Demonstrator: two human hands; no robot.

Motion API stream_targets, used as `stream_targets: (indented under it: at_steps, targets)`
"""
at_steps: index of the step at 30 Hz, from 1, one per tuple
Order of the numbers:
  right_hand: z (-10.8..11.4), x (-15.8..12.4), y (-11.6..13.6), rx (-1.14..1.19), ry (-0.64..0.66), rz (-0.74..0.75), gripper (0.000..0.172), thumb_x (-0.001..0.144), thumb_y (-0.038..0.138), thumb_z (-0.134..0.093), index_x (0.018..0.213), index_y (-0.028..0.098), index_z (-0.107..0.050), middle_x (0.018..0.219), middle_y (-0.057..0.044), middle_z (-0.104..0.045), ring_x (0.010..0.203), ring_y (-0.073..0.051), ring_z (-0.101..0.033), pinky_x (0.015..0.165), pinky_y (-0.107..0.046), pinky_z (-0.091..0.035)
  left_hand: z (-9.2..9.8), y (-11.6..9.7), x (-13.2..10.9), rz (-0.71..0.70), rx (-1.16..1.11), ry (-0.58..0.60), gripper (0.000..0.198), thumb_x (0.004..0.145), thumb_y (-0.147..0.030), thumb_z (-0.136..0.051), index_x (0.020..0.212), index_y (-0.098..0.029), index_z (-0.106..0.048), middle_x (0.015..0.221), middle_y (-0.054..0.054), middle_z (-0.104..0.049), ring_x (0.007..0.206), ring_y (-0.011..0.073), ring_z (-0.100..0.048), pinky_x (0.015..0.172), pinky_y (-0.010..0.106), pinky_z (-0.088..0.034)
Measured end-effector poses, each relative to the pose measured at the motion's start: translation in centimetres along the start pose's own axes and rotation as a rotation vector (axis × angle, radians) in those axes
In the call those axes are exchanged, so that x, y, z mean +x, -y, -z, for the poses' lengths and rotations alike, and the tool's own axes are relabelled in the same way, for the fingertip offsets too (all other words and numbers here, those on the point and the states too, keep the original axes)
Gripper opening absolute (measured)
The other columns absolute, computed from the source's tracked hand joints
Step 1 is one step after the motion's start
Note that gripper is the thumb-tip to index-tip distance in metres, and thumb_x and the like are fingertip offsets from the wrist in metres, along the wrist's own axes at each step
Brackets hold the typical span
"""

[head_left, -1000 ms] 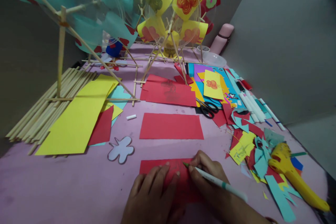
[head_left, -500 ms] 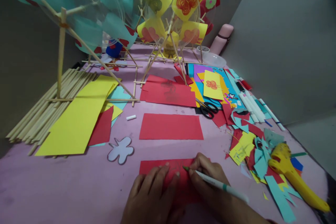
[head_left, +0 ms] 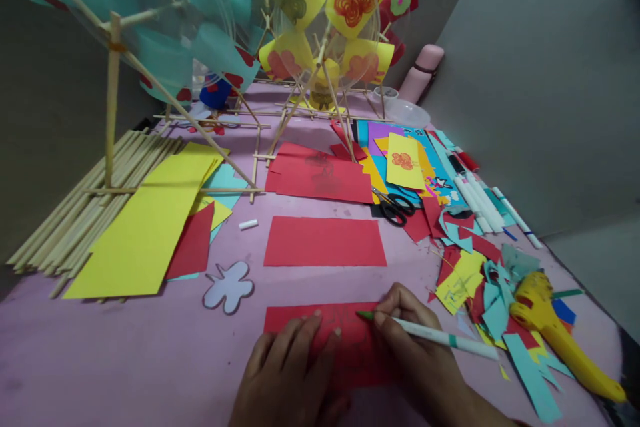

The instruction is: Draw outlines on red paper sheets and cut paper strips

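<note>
Red sheet (head_left: 360,360) sits at 6 o'clock on the table (head_left: 150,360), with some faint lines on it. Right hand (head_left: 417,340) has a white marker (head_left: 465,344) pinched in its fingers, green tip near the sheet's 1 o'clock edge, can't tell if it's actually touching. Left hand (head_left: 287,363) just lies across the sheet's 8 o'clock side, fingers loose. Going off that sheet: plain red rectangle (head_left: 325,241) at 12, butterfly cutout (head_left: 229,288) at 10, scissors (head_left: 397,208) at 1, yellow tool (head_left: 563,340) at 3.
</note>
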State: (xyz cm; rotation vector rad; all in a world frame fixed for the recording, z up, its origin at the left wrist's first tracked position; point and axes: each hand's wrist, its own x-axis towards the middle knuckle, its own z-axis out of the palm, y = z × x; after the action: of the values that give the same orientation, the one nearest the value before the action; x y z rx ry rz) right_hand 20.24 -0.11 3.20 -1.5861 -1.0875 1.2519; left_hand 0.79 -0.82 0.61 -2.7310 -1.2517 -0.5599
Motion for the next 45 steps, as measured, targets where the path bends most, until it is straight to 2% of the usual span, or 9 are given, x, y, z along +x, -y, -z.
stream_targets:
  at_steps: [7, 16, 19, 21, 25, 27, 33, 39, 45]
  targets:
    - [-0.2, -0.4, 0.0, -0.067, 0.068, 0.002, 0.025, 0.077, 0.036, -0.056, 0.063, 0.022, -0.041, 0.046, 0.01, -0.031, 0.044, -0.008, -0.024, 0.042, -0.022, -0.016, 0.2, 0.3, 0.1, -0.045, 0.033, 0.004, 0.041, 0.089, -0.052, -0.045, 0.118, -0.025, -0.057, 0.111, 0.005, -0.065, 0.096, 0.0226, -0.056, 0.08, 0.035, -0.036]
    - [-0.5, -0.5, 0.5, -0.185, 0.119, 0.029, 0.022, 0.077, 0.036, -0.054, 0.064, 0.023, -0.041, 0.047, 0.01, -0.033, 0.043, -0.009, -0.026, 0.044, -0.022, -0.019, 0.1, -0.2, 0.1, 0.026, -0.007, 0.004, 0.039, 0.094, -0.049, -0.036, 0.118, -0.025, -0.055, 0.113, 0.006, -0.065, 0.098, 0.024, -0.055, 0.083, 0.038, -0.035]
    - [-0.5, -0.5, 0.2, -0.166, 0.114, 0.033, 0.021, 0.076, 0.033, -0.056, 0.064, 0.022, -0.043, 0.047, 0.01, -0.034, 0.043, -0.009, -0.026, 0.044, -0.022, -0.019, 0.2, -0.1, 0.1, 0.001, 0.001, 0.008, 0.04, 0.092, -0.05, -0.039, 0.119, -0.024, -0.054, 0.113, 0.006, -0.065, 0.097, 0.0235, -0.055, 0.082, 0.038, -0.035]
    - [-0.3, -0.4, 0.0, -0.11, 0.089, 0.018, 0.021, 0.077, 0.033, -0.056, 0.065, 0.022, -0.044, 0.048, 0.01, -0.035, 0.044, -0.009, -0.026, 0.044, -0.022, -0.02, 0.2, 0.1, 0.1, -0.023, 0.001, 0.015, 0.041, 0.091, -0.05, -0.043, 0.12, -0.024, -0.054, 0.113, 0.006, -0.065, 0.098, 0.0233, -0.055, 0.082, 0.037, -0.035]
    - [0.2, -0.3, -0.6, 0.068, -0.05, 0.014, 0.023, 0.081, 0.036, -0.055, 0.066, 0.022, -0.045, 0.052, 0.008, -0.037, 0.048, -0.01, -0.031, 0.045, -0.021, -0.025, 0.2, 0.2, 0.1, 0.001, -0.015, 0.028, 0.039, 0.091, -0.05, -0.043, 0.118, -0.025, -0.055, 0.114, 0.005, -0.064, 0.098, 0.0232, -0.055, 0.082, 0.036, -0.035]
    - [0.5, -0.3, -0.7, 0.077, -0.065, 0.016, 0.023, 0.081, 0.035, -0.056, 0.066, 0.021, -0.045, 0.052, 0.008, -0.037, 0.049, -0.01, -0.031, 0.045, -0.021, -0.025, 0.1, 0.2, 0.0, -0.015, -0.006, 0.03, 0.04, 0.09, -0.051, -0.044, 0.118, -0.025, -0.056, 0.113, 0.005, -0.064, 0.098, 0.0228, -0.054, 0.082, 0.035, -0.035]
    - [0.3, -0.9, -0.4, -0.084, 0.053, 0.026, 0.021, 0.081, 0.034, -0.054, 0.066, 0.022, -0.045, 0.049, 0.01, -0.034, 0.045, -0.009, -0.027, 0.042, -0.021, -0.02, 0.0, 0.1, 0.1, -0.012, 0.003, 0.033, 0.036, 0.089, -0.053, -0.045, 0.117, -0.033, -0.057, 0.113, 0.004, -0.063, 0.099, 0.0239, -0.053, 0.083, 0.036, -0.034]
    - [0.1, -0.6, -1.0, -0.264, 0.109, 0.19, 0.013, 0.081, 0.026, -0.049, 0.069, 0.023, -0.044, 0.051, 0.008, -0.04, 0.045, -0.01, -0.034, 0.045, -0.022, -0.027, 0.2, 0.4, 0.2, -0.043, 0.036, 0.025, 0.036, 0.087, -0.052, -0.048, 0.116, -0.032, -0.058, 0.111, 0.004, -0.065, 0.099, 0.0231, -0.053, 0.082, 0.035, -0.034]
    - [0.2, -0.5, -1.2, -0.34, 0.15, 0.239, 0.011, 0.082, 0.022, -0.046, 0.071, 0.024, -0.043, 0.052, 0.008, -0.044, 0.044, -0.011, -0.039, 0.044, -0.021, -0.029, -0.1, -0.1, 0.0, -0.006, 0.001, 0.028, 0.035, 0.091, -0.049, -0.041, 0.117, -0.032, -0.057, 0.114, 0.005, -0.063, 0.101, 0.0242, -0.052, 0.084, 0.037, -0.034]
